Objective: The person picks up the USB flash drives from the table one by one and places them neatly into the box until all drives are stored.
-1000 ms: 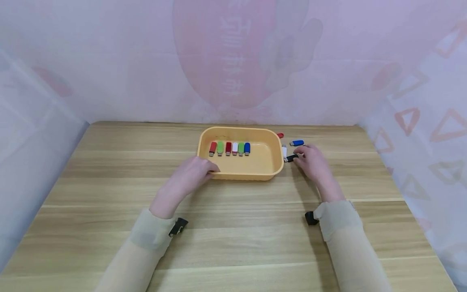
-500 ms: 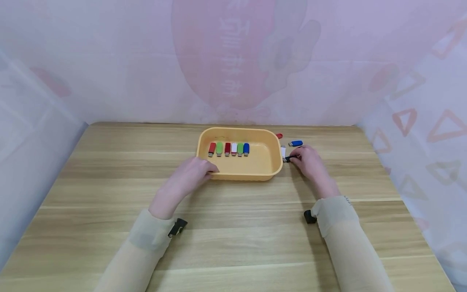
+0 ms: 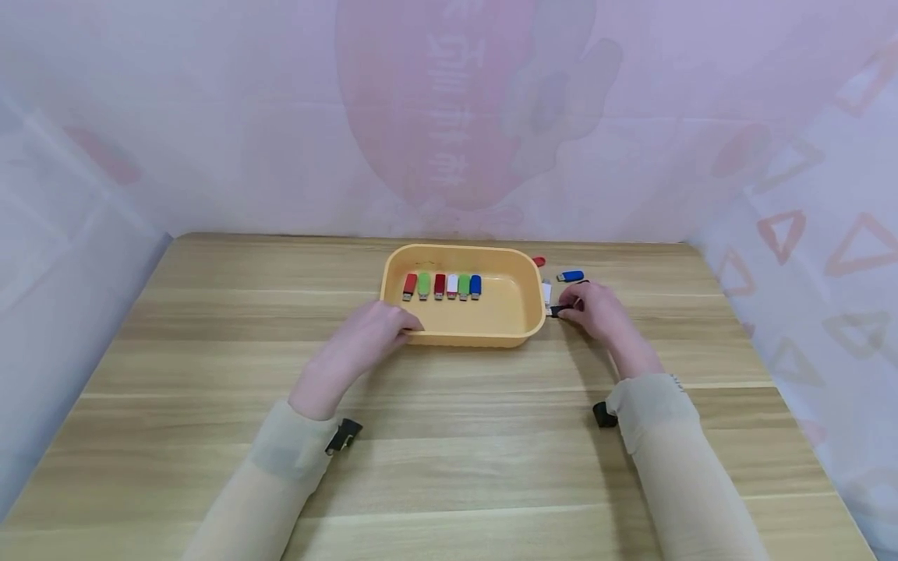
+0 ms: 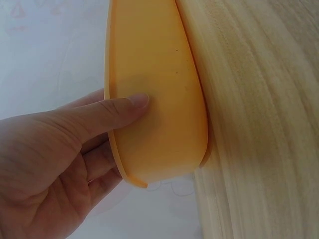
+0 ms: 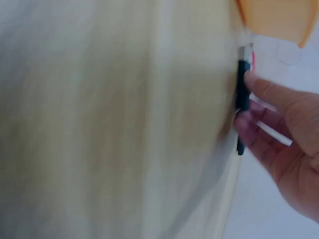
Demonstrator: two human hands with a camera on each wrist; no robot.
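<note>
A yellow-orange tray (image 3: 522,331) stands on the wooden table and holds a row of several USB sticks (image 3: 442,285) in red, green, white and blue. My left hand (image 3: 410,331) grips the tray's near rim by its left corner. In the left wrist view the thumb (image 4: 132,105) lies on the tray's outer wall (image 4: 164,74) while the fingers go behind the rim. Just right of the tray, my right hand (image 3: 570,308) pinches a black USB stick (image 3: 557,311) that is low over the table. The right wrist view is blurred and shows fingers (image 5: 269,94) round that black stick (image 5: 242,89).
Loose on the table right of the tray lie a white stick (image 3: 546,292), a blue stick (image 3: 571,276) and a small red piece (image 3: 539,262). Pink printed curtains close off the back and both sides. Bare wood stretches across the near half of the table (image 3: 449,436).
My right hand's fingers have closed round the black stick and drawn it slightly toward the tray. The left hand and the tray have stayed where they were.
</note>
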